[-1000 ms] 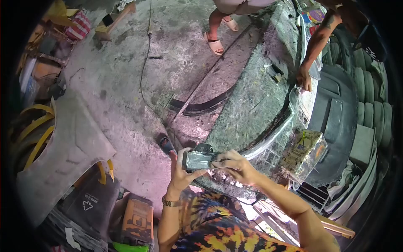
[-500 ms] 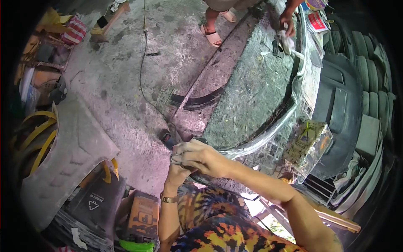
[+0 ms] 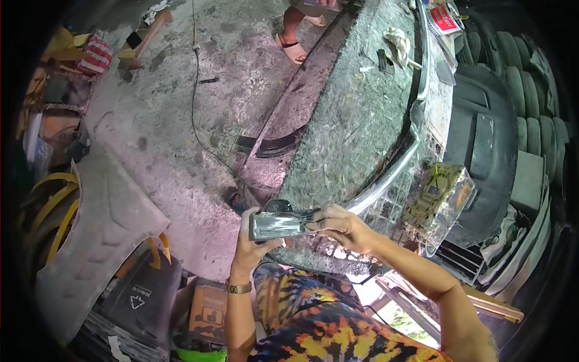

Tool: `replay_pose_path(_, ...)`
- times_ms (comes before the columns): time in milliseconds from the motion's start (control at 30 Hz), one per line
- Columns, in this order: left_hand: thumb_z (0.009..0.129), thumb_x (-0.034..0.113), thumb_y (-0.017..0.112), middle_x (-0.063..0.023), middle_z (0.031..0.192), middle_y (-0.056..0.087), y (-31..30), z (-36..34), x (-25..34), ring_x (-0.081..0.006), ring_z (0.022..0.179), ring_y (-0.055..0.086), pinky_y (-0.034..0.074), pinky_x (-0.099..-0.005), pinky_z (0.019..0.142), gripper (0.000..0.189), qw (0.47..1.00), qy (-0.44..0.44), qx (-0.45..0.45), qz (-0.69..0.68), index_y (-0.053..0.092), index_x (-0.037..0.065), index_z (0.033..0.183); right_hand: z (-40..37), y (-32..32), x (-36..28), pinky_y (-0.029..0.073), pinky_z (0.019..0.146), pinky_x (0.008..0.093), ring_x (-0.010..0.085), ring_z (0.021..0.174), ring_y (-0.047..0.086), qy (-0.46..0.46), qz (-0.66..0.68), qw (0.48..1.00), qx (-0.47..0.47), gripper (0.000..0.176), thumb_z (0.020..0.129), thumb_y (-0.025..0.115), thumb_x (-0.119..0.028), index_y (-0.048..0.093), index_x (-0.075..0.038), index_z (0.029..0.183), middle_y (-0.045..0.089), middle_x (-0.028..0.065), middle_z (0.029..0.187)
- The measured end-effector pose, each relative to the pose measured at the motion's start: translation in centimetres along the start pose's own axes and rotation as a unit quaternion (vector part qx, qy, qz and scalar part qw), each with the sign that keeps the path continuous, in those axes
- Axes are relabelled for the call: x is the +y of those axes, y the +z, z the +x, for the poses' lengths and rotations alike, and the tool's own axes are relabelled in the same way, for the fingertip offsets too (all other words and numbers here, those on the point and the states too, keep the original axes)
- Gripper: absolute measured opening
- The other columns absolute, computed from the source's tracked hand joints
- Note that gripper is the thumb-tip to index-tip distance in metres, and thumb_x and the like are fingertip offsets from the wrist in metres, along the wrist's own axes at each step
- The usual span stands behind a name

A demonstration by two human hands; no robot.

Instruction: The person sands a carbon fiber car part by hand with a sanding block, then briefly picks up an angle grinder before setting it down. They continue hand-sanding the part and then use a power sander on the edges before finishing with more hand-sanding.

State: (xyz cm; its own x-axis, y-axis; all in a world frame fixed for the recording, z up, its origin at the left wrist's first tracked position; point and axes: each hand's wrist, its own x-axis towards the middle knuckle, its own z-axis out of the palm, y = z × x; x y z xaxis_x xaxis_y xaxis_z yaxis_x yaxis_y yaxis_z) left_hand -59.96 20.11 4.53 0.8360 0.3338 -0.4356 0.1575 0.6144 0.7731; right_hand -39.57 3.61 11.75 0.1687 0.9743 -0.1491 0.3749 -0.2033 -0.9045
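Observation:
A dark rectangular block [image 3: 277, 227] with a shiny, streaked flat face and a black rounded part on top is held in front of my body. I cannot make out its exact kind. My left hand [image 3: 246, 242] is wrapped round its left end, thumb along the lower edge. At the block's right end, the bent fingers of my right hand [image 3: 345, 228] pinch its dark edge. Just beyond the block lies a grey-green, dusty panel [image 3: 356, 120] with a silvery curved rim.
A white cloth [image 3: 398, 45] lies on the panel's far end. Another person's sandalled foot [image 3: 292, 49] stands beside it. A cable [image 3: 194, 90] crosses the floor. On my left leans a grey fender [image 3: 102, 223]; to the right are a wrapped box [image 3: 437, 196] and a black hood [image 3: 482, 151].
My hands were bunched together over the block; now they are apart at its two ends, its shiny face showing. The other person's hand has left the cloth. The view has shifted slightly.

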Motion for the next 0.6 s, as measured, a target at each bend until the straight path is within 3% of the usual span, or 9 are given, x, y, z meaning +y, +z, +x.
replay_pose_path(33, 0.081, 0.008, 0.09, -0.0069, 0.12, 0.062, 0.0, -0.1, -0.1, -0.0162, 0.11, 0.063, 0.055, -0.0321, 0.096, 0.081, 1.0, -0.001, 0.0, 0.0, 0.038, 0.004, 0.143, -0.2, -0.4, -0.4, 0.048, 0.098, 0.0454, 0.0321, 0.114, 0.061, 0.027, -0.015, 0.999, -0.008, 0.034, 0.089, 0.071, -0.006, 0.074, -0.008, 0.124, 0.067, 0.0117, 0.122)
replay_pose_path(100, 0.079, 0.008, 0.091, -0.0077, 0.122, 0.062, -0.1, -0.1, -0.4, -0.0163, 0.111, 0.063, 0.054, -0.0321, 0.096, 0.081, 1.0, -0.007, 0.014, -0.011, 0.039, 0.004, 0.142, 3.7, 3.3, -1.5, 0.047, 0.098, 0.0436, 0.0317, 0.115, 0.06, -0.04, 0.032, 0.998, 0.025, 0.036, 0.089, 0.071, -0.003, 0.072, -0.007, 0.124, 0.067, 0.0122, 0.125)
replay_pose_path(167, 0.079, 0.009, 0.092, -0.0079, 0.122, 0.061, -2.1, -0.5, -3.9, -0.0164, 0.112, 0.062, 0.054, -0.0321, 0.097, 0.082, 1.0, -0.01, 0.025, -0.005, 0.039, 0.004, 0.142, 8.1, 5.3, -3.2, 0.047, 0.097, 0.0428, 0.0318, 0.116, 0.06, -0.013, -0.006, 0.999, -0.04, 0.036, 0.089, 0.071, -0.003, 0.072, -0.008, 0.125, 0.067, 0.0123, 0.126)
replay_pose_path(267, 0.077, 0.01, 0.093, -0.0082, 0.124, 0.06, -0.9, -0.4, -1.7, -0.0166, 0.113, 0.062, 0.053, -0.0323, 0.097, 0.084, 1.0, -0.003, 0.028, 0.006, 0.039, 0.004, 0.142, 3.5, 3.1, -1.5, 0.047, 0.096, 0.0429, 0.0318, 0.114, 0.06, -0.033, 0.022, 0.999, 0.027, 0.035, 0.09, 0.07, -0.004, 0.072, -0.008, 0.125, 0.067, 0.012, 0.126)
replay_pose_path(367, 0.077, 0.01, 0.093, -0.0081, 0.124, 0.06, -0.2, -0.2, -0.9, -0.0169, 0.113, 0.062, 0.053, -0.0329, 0.098, 0.085, 1.0, -0.011, 0.019, -0.009, 0.04, 0.004, 0.143, -1.8, -0.4, 0.6, 0.047, 0.095, 0.0432, 0.0327, 0.108, 0.059, 0.033, -0.028, 0.999, 0.002, 0.033, 0.09, 0.069, -0.004, 0.072, -0.006, 0.123, 0.067, 0.012, 0.123)
replay_pose_path(433, 0.077, 0.009, 0.092, -0.0083, 0.125, 0.06, -0.2, -0.2, -0.6, -0.0176, 0.113, 0.061, 0.053, -0.0333, 0.099, 0.084, 1.0, -0.008, 0.028, -0.008, 0.04, 0.004, 0.143, 2.1, 2.1, -1.4, 0.047, 0.096, 0.0424, 0.0321, 0.111, 0.059, 0.013, -0.009, 1.0, 0.005, 0.034, 0.09, 0.07, -0.005, 0.072, -0.006, 0.123, 0.066, 0.0118, 0.124)
replay_pose_path(500, 0.078, 0.009, 0.092, -0.0083, 0.126, 0.059, -3.4, -0.5, -6.2, -0.0178, 0.114, 0.061, 0.053, -0.0333, 0.099, 0.084, 0.998, 0.023, 0.023, 0.05, 0.039, 0.004, 0.144, 7.0, 4.5, -3.2, 0.047, 0.097, 0.0407, 0.032, 0.114, 0.059, -0.027, 0.009, 1.0, -0.005, 0.033, 0.091, 0.069, -0.004, 0.072, -0.005, 0.123, 0.065, 0.0119, 0.124)
replay_pose_path(533, 0.078, 0.009, 0.092, -0.0083, 0.126, 0.059, -3.8, -0.2, -6.3, -0.018, 0.114, 0.061, 0.053, -0.0333, 0.1, 0.085, 0.993, 0.053, 0.019, 0.107, 0.039, 0.005, 0.144, 6.6, 4.4, -3.2, 0.047, 0.097, 0.0413, 0.0319, 0.113, 0.06, -0.027, 0.018, 0.999, -0.004, 0.032, 0.091, 0.069, -0.004, 0.072, -0.006, 0.123, 0.066, 0.0117, 0.124)
replay_pose_path(600, 0.078, 0.009, 0.092, -0.0084, 0.127, 0.059, -1.9, -0.4, -3.4, -0.0181, 0.114, 0.061, 0.052, -0.0336, 0.101, 0.085, 0.996, 0.04, 0.022, 0.071, 0.039, 0.005, 0.145, 3.9, 3.1, -1.9, 0.047, 0.097, 0.0426, 0.0317, 0.112, 0.062, -0.021, 0.02, 1.0, 0.011, 0.032, 0.092, 0.069, -0.005, 0.073, -0.007, 0.123, 0.068, 0.011, 0.123)
